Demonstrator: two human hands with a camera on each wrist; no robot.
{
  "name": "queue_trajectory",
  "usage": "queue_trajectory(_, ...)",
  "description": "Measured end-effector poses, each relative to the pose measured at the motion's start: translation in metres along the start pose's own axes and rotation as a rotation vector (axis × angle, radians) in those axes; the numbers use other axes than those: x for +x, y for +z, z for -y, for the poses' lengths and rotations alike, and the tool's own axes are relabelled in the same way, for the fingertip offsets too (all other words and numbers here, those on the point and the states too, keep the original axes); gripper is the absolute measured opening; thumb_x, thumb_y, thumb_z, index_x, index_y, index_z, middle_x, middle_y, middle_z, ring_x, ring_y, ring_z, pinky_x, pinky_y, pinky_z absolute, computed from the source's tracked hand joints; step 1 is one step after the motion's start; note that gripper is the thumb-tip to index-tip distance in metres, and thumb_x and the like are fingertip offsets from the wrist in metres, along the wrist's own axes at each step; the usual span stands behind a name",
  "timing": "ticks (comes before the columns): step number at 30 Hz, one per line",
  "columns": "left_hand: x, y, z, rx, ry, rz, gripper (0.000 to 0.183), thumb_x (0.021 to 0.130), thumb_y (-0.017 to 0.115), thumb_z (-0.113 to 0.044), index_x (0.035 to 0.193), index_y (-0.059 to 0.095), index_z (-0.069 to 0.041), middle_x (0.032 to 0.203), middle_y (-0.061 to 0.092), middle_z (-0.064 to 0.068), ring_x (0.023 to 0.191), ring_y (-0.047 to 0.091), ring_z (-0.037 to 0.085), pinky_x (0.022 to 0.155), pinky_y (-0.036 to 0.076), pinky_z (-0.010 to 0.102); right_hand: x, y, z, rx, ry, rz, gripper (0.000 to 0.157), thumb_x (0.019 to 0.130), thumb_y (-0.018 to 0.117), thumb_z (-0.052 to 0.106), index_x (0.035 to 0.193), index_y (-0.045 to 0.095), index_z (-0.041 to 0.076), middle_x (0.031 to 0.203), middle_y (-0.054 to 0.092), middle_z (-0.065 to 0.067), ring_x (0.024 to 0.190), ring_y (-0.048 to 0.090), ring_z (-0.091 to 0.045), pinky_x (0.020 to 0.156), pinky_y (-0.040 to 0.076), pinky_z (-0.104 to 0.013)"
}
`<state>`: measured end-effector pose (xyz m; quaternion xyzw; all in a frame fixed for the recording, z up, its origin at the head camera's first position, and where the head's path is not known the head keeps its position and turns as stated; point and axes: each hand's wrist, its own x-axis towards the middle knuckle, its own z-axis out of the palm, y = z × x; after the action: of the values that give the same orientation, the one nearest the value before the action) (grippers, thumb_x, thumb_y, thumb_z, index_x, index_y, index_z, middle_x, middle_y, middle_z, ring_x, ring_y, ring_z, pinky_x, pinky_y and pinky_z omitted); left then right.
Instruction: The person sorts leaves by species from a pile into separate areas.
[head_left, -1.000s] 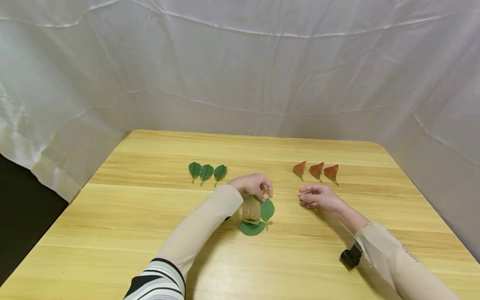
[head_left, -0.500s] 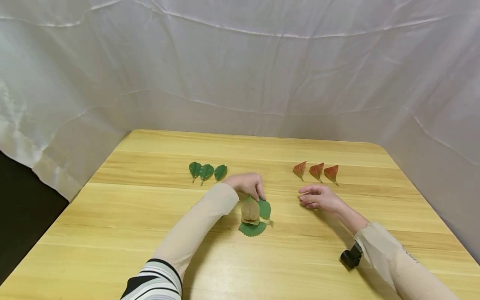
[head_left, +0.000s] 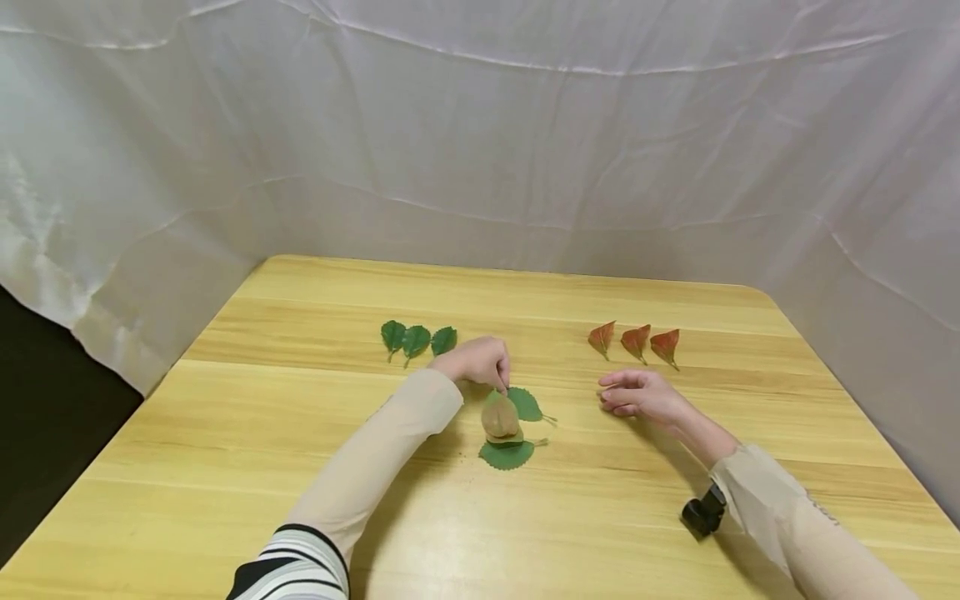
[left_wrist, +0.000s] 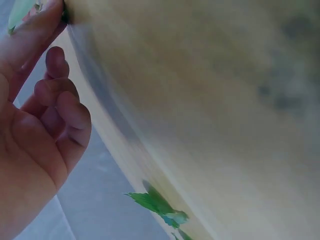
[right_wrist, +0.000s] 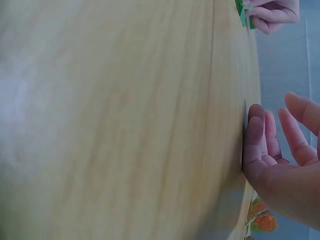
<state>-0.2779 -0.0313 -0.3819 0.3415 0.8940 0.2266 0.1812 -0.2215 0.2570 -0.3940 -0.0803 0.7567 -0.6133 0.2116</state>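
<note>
Green, toothed leaf [head_left: 525, 404], judged light, thin, easily torn and best taken by its stem [head_left: 550, 419], is apparently pinched in the left hand [head_left: 478, 362] just beside a brownish leaf [head_left: 500, 417] on the tabletop [head_left: 300, 425], the right hand [head_left: 639, 397] half-curled, empty.
</note>
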Motion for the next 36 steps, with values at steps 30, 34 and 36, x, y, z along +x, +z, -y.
queue_trajectory(30, 0.008, 0.003, -0.014, -0.049, -0.067, 0.093, 0.015, 0.072, 0.074, -0.004, 0.080, 0.061, -0.004, 0.074, 0.053, 0.000, 0.067, 0.044, 0.011, 0.061, 0.040, 0.020, 0.003, -0.002, 0.000, -0.023, 0.010, 0.017, 0.043, 0.086, 0.054, 0.001, 0.119, 0.037, -0.022, 0.093, 0.061, -0.008, 0.081, 0.061, -0.015, 0.071, 0.049, -0.028)
queue_trajectory(34, 0.010, 0.003, -0.015, -0.077, -0.117, 0.111, 0.013, 0.073, 0.073, -0.002, 0.075, 0.060, -0.004, 0.070, 0.053, 0.000, 0.062, 0.043, 0.010, 0.055, 0.039, 0.019, 0.003, -0.001, 0.001, -0.029, 0.004, 0.023, 0.043, 0.086, 0.055, 0.002, 0.118, 0.037, -0.021, 0.093, 0.061, -0.008, 0.081, 0.061, -0.016, 0.072, 0.049, -0.029)
queue_trajectory(36, 0.010, 0.002, -0.017, -0.075, -0.134, 0.120, 0.012, 0.073, 0.072, -0.002, 0.073, 0.060, -0.004, 0.069, 0.052, 0.000, 0.061, 0.043, 0.010, 0.053, 0.039, 0.019, 0.003, -0.001, 0.002, -0.032, 0.002, 0.025, 0.044, 0.086, 0.055, 0.002, 0.119, 0.037, -0.021, 0.093, 0.061, -0.009, 0.082, 0.061, -0.016, 0.072, 0.049, -0.029)
